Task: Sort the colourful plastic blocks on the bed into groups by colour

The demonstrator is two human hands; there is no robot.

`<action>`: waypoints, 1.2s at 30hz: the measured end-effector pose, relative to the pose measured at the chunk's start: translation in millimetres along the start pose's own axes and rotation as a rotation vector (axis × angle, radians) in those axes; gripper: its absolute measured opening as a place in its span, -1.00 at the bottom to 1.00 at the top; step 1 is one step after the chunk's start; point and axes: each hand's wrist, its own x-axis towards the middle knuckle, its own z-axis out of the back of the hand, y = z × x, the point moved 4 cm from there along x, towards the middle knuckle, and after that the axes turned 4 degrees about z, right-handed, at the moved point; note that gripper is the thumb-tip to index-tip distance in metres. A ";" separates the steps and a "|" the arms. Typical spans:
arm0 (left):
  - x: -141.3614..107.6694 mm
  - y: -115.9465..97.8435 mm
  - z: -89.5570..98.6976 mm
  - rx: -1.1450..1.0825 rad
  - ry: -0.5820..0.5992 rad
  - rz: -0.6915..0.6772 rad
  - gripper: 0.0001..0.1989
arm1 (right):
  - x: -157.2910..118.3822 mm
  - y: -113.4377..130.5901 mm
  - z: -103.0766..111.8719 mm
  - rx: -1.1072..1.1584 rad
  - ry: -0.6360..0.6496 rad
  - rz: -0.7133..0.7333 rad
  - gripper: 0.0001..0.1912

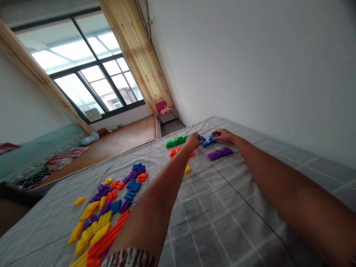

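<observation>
While blue pieces (205, 144) are lying between them, the left hand (193, 141) is pinching one, the right hand (224, 135) touching others, grip unclear.

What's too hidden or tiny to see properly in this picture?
All in the head view:
Orange pieces: partly behind the left forearm.
Mixed-colour pile: cut off by the bottom edge.
How the left hand and right hand touch the blue pieces: too small.
Pale square thing near the window: too blurry.
</observation>
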 end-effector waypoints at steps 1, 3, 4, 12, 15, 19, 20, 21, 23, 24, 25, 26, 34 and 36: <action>3.8 0.4 -4.1 0.021 0.023 0.002 -0.67 | -0.3 -0.1 -0.9 0.030 0.016 0.001 -0.50; 9.4 0.7 -10.9 0.064 0.069 -0.001 -0.68 | -0.8 0.1 -2.7 0.069 0.045 0.005 -0.49; 11.6 0.6 -13.4 0.083 0.087 -0.004 -0.67 | -0.8 0.0 -3.5 0.075 0.059 0.007 -0.49; 21.1 -8.9 -26.1 0.119 0.152 -0.033 -0.53 | 2.6 -7.9 -11.7 0.114 0.104 0.007 -0.40; 20.3 -10.2 -30.8 0.127 0.145 -0.007 -0.48 | 2.8 -7.7 -14.5 0.122 0.132 0.011 -0.42; 17.5 -8.9 -33.3 0.115 0.122 0.024 -0.44 | 3.0 -3.1 -13.4 0.065 0.145 0.052 -0.51; 16.9 -8.5 -33.1 0.102 0.119 0.026 -0.43 | 2.9 -1.9 -13.3 0.055 0.151 0.055 -0.51; 16.5 -8.3 -32.8 0.087 0.119 0.024 -0.43 | 2.7 -0.7 -13.2 0.045 0.155 0.060 -0.50; 16.3 -8.2 -32.1 0.065 0.128 0.011 -0.45 | 1.8 2.0 -13.0 0.026 0.160 0.077 -0.46; 16.6 -8.3 -31.7 0.060 0.135 0.002 -0.47 | 1.1 3.2 -12.7 0.023 0.160 0.084 -0.43; 17.0 -8.5 -31.3 0.059 0.141 -0.006 -0.47 | 0.2 4.1 -12.4 0.027 0.160 0.086 -0.40; 17.6 -8.7 -30.8 0.059 0.144 -0.014 -0.47 | -0.7 4.6 -11.9 0.039 0.162 0.082 -0.36; 17.4 -10.0 -30.8 0.104 0.121 -0.012 -0.50 | -3.0 5.2 -10.0 0.131 0.172 0.061 -0.47; 15.3 -9.9 -32.4 0.120 0.106 0.002 -0.51 | -2.3 5.6 -11.5 0.136 0.170 0.064 -0.48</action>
